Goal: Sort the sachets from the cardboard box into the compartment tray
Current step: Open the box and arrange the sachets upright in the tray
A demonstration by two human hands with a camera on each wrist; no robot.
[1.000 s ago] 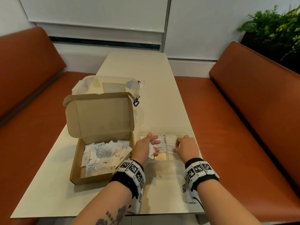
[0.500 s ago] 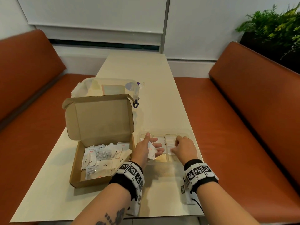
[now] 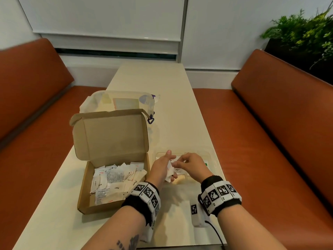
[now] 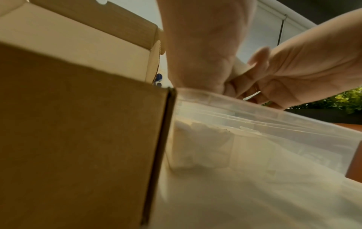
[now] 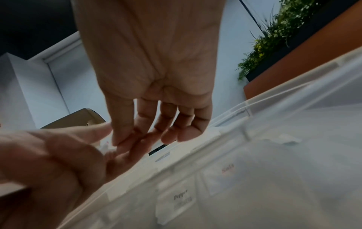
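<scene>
Right hand (image 3: 191, 165) has moved left to the left hand (image 3: 162, 168); fingers of both pinch small white paper sachets (image 3: 170, 171) over the clear plastic compartment tray (image 3: 213, 159) at the bench's right edge, beside the brown cardboard box (image 3: 84, 192); next sachet being picked off.

The hands (image 3: 177, 166) hid much of the compartment tray (image 3: 213, 160), the small print on the sachets (image 3: 115, 175) in the cardboard box (image 3: 84, 192) stayed unreadable, and both wrist views were blurred.
</scene>
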